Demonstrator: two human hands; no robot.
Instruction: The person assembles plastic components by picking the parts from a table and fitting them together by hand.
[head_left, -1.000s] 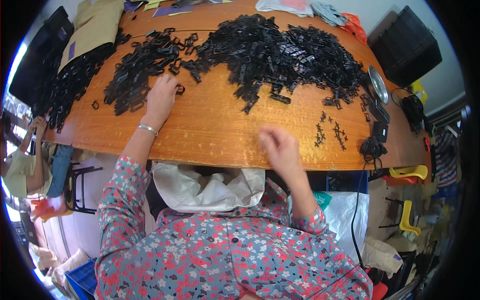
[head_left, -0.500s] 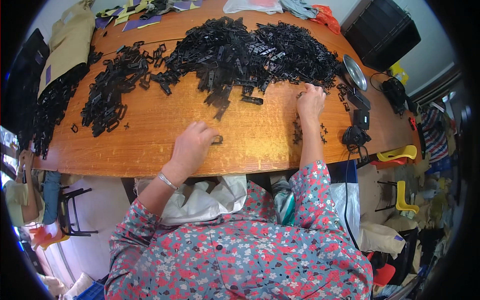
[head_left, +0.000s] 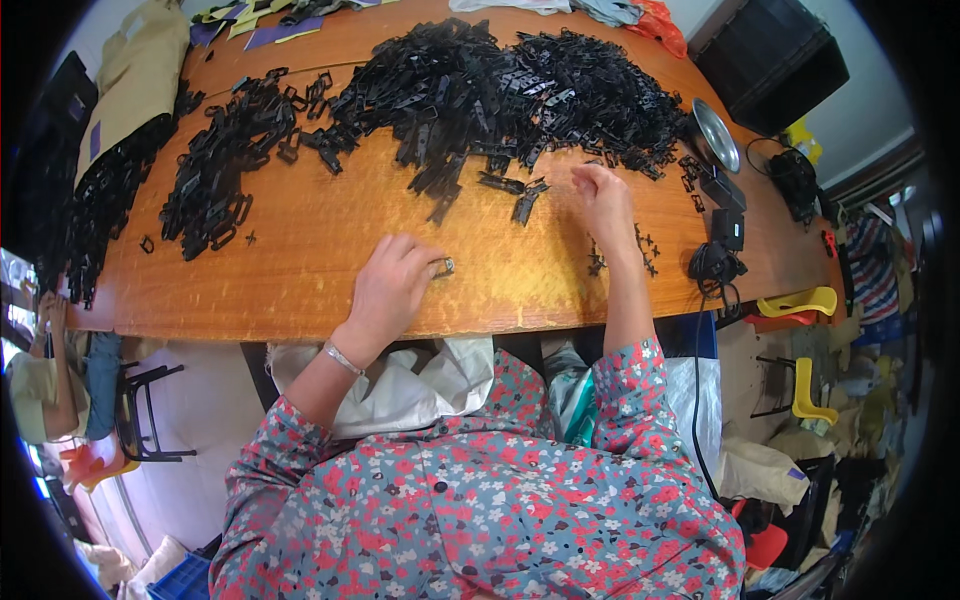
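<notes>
My left hand (head_left: 392, 278) is closed in a pinch over the near middle of the wooden table, holding a small black plastic frame-like part (head_left: 442, 267) that juts out from the fingertips. My right hand (head_left: 606, 205) hovers just in front of the big heap of black plastic parts (head_left: 595, 95), its fingers curled together; whatever they hold, if anything, is hidden. Left of that hand lies a loose black clip-shaped part (head_left: 528, 201), beside another dark part (head_left: 501, 183) at the heap's near edge. Small black cross-shaped pieces (head_left: 646, 243) lie by my right forearm.
A looser pile of black parts (head_left: 215, 180) spreads on the left, near a brown sack (head_left: 135, 75) with more parts. At right are a round metal dish (head_left: 714, 135), a black adapter with cable (head_left: 728, 230) and a black crate (head_left: 768, 65). Another person's arm (head_left: 58, 350) shows far left.
My right hand has moved left and turned its fingers leftward; a black clip-shaped part now lies beside it. The part in my left hand has tilted and shows more.
</notes>
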